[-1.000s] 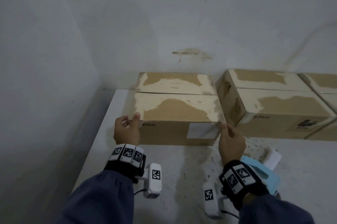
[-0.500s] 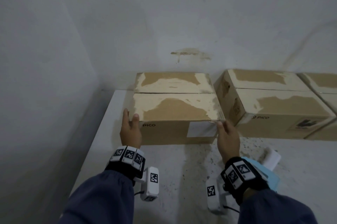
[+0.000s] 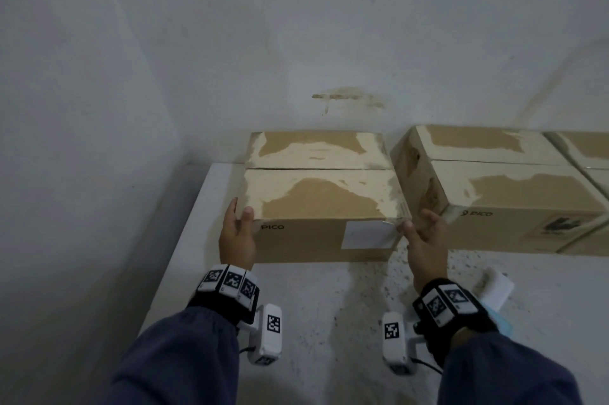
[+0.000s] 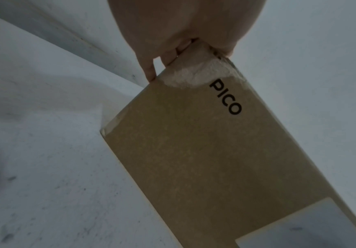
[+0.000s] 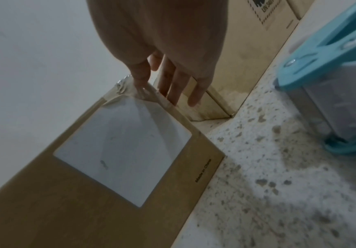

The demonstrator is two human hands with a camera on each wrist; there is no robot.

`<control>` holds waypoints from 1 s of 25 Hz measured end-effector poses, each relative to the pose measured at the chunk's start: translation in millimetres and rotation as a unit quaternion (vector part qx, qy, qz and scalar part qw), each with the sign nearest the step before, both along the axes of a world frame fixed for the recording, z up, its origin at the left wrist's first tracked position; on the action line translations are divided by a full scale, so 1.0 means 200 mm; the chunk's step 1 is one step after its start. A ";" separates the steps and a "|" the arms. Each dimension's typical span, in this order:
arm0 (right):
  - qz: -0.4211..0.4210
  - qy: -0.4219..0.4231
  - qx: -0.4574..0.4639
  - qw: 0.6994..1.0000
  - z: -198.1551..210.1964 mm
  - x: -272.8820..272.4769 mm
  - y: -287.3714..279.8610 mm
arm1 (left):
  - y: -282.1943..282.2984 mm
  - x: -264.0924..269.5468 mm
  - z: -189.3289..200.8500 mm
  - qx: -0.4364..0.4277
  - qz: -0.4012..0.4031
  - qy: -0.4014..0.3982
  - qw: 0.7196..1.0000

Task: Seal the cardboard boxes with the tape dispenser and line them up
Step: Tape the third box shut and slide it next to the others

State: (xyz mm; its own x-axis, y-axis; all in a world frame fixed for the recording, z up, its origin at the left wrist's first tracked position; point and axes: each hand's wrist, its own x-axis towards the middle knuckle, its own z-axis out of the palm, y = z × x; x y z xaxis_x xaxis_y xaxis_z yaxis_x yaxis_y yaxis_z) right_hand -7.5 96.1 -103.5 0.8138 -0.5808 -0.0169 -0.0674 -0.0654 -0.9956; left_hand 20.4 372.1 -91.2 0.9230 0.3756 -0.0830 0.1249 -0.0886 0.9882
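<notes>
A closed PICO cardboard box (image 3: 319,197) stands at the table's left end, its two top flaps meeting in a seam. My left hand (image 3: 240,208) clasps its front left corner, with straight fingers along the side and the thumb on the top edge (image 4: 215,151). At the front right corner my right hand (image 3: 420,221) spreads its fingers into the gap beside the neighbouring box. Its thumb touches a wrinkled bit of clear tape (image 5: 126,90) above the white label. The blue tape dispenser (image 5: 332,67) lies on the table by my right wrist, half hidden in the head view.
A second box (image 3: 494,193) sits slightly skewed just right of the first, and a third box (image 3: 586,154) follows at the frame's edge. Walls close off the back and left. The speckled white table (image 3: 329,305) extends toward me.
Both hands let go of the front flap edge they pinched a second ago and moved to the box's front corners with straightened fingers. The front flap now lies flat.
</notes>
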 end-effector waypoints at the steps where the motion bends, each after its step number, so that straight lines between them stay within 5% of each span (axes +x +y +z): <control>1: 0.021 0.006 -0.006 1.000 0.00 0.00 -0.01 | 0.00 0.00 -0.01 -0.002 -0.001 0.000 1.000; 5: 0.002 0.035 -0.013 0.999 0.00 0.00 -0.01 | 0.00 0.01 -0.03 -0.009 -0.002 -0.005 1.000; 11: -0.018 0.038 0.125 0.991 -0.02 -0.01 -0.02 | 0.00 0.01 -0.03 -0.018 -0.005 -0.009 1.000; 25: -0.113 0.035 0.038 0.992 -0.04 -0.05 0.11 | -0.01 0.02 -0.05 -0.018 0.002 -0.017 1.000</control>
State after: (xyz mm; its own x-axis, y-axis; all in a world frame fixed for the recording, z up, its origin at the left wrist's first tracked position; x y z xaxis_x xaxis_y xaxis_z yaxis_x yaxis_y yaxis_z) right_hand -17.6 117.6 -112.0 0.6576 -0.7437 -0.1205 -0.1418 0.0350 -0.9893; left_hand 24.6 370.7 -100.8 0.9241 0.3764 -0.0654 0.0920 -0.0531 0.9943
